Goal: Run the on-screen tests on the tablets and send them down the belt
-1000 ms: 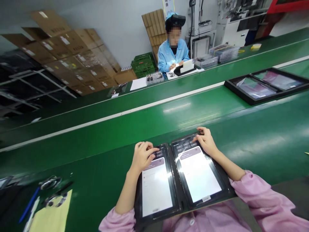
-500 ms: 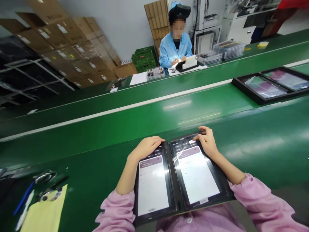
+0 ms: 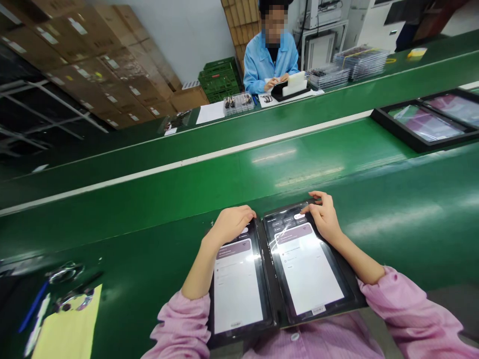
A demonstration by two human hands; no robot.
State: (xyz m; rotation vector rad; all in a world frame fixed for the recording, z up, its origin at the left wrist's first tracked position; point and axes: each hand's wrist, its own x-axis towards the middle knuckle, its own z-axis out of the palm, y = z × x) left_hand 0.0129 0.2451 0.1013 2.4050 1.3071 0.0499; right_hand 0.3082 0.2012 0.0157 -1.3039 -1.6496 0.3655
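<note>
Two tablets lie side by side in a black tray (image 3: 277, 299) on the green bench in front of me, both screens lit white. My left hand (image 3: 231, 224) rests curled over the top end of the left tablet (image 3: 236, 284), covering its upper buttons. My right hand (image 3: 325, 215) sits at the top of the right tablet (image 3: 305, 269), a fingertip touching a white button on the screen. Pink sleeves cover both my forearms.
A green conveyor belt (image 3: 262, 164) runs across beyond the tablets. Another black tray with two tablets (image 3: 430, 122) lies on it at the right. A person in a blue coat (image 3: 269, 57) works opposite. Yellow paper, a pen and metal rings (image 3: 63, 304) lie at my left.
My left hand has slid right and curled over the top edge of the left tablet. My right hand stays on the right screen. The view has tilted down a little.
</note>
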